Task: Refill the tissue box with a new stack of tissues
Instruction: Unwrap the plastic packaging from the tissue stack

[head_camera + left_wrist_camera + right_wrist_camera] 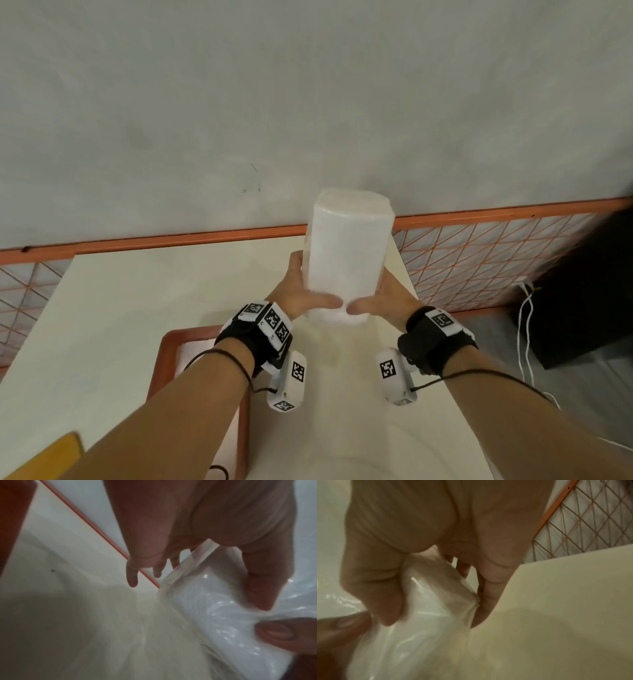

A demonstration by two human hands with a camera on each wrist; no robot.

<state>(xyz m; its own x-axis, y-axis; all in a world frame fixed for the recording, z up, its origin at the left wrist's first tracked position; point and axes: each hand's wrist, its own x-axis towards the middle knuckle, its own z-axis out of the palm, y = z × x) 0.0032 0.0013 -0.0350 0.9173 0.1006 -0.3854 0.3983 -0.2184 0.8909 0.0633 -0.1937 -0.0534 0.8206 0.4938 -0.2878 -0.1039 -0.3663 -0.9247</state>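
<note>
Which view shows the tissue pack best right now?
The head view: the whole tissue pack stands upright above the table, with the left hand and right hand gripping its lower end. Left wrist shows only a blurred, plastic-wrapped end under the thumb; right wrist shows mainly crinkled wrapper between the fingers.

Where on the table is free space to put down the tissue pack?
Bare tabletop lies left of the hands, between the far wall rail and the orange tray. It is crowded where both hands grip the tissue pack.
</note>
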